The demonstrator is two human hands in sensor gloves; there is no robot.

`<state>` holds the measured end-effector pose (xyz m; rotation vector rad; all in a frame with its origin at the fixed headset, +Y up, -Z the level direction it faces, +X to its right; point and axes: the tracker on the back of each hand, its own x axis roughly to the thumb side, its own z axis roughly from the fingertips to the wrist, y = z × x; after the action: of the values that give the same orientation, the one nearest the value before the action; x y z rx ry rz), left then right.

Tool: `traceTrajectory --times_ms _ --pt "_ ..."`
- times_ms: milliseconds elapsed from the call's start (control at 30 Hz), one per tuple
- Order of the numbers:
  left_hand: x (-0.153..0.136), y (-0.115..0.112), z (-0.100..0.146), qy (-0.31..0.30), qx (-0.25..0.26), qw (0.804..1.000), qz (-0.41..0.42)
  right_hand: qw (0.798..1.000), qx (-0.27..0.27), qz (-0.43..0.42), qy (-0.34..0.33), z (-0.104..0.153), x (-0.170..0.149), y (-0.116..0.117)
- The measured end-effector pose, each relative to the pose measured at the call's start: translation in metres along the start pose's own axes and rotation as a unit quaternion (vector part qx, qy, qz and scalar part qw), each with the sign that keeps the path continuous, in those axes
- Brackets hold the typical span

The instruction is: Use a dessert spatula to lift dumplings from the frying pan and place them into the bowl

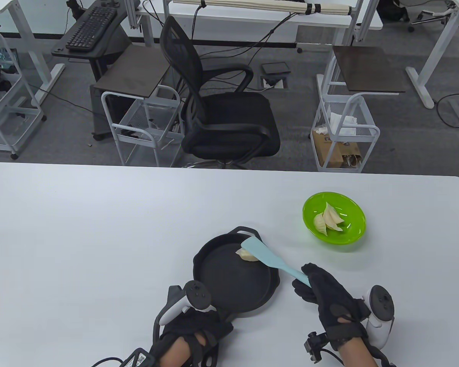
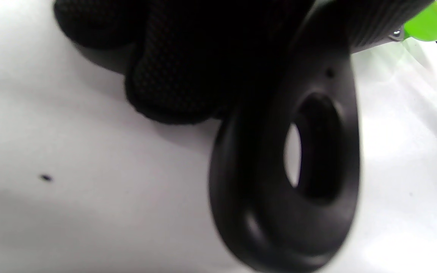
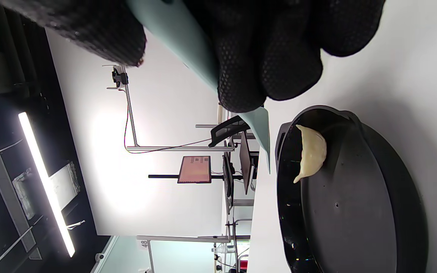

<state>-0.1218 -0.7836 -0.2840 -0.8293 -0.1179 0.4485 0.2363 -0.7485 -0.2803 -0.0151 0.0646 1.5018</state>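
- At the near edge of the tabletop (image 1: 99, 229), the left hand (image 1: 193, 330) grips the pan handle (image 2: 290, 182); the left wrist view shows gloved fingers (image 2: 173, 76) curled round it just above its hanging loop.
- Right hand (image 1: 329, 298), near and to the right, is clenched round the pale blue spatula (image 1: 267, 260) at its handle end; the right wrist view shows fingers (image 3: 264, 64) wrapped over the shaft.
- Spatula blade reaches up-left over the far rim of the frying pan (image 1: 233, 283). The right wrist view suggests the blade sits above the rim, not under the food; contact cannot be confirmed.
- One dumpling (image 1: 246, 255) remains in the pan, against the far wall, just beside the blade on its left and well apart from the right fingers.
- Handling judgement: the dumpling looks soft, light, probably slick, with a thin skin liable to tear. Best slide the blade flat beneath its belly, using the pan wall as a backstop, then lift level.
- Pan looks heavy and stiff; the handle hold should keep it from sliding.
- Farther right, the green bowl (image 1: 334, 223) already holds dumplings (image 1: 329, 221), two or three; the count is unclear.
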Motion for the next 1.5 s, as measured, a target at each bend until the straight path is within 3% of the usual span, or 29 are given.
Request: traceTrajectory --times_ms 1500 --pt "0.0 0.0001 -0.0001 0.0 0.0 1.0 0.002 0.999 -0.017 0.034 0.025 0.0001 -0.0035 -0.0032"
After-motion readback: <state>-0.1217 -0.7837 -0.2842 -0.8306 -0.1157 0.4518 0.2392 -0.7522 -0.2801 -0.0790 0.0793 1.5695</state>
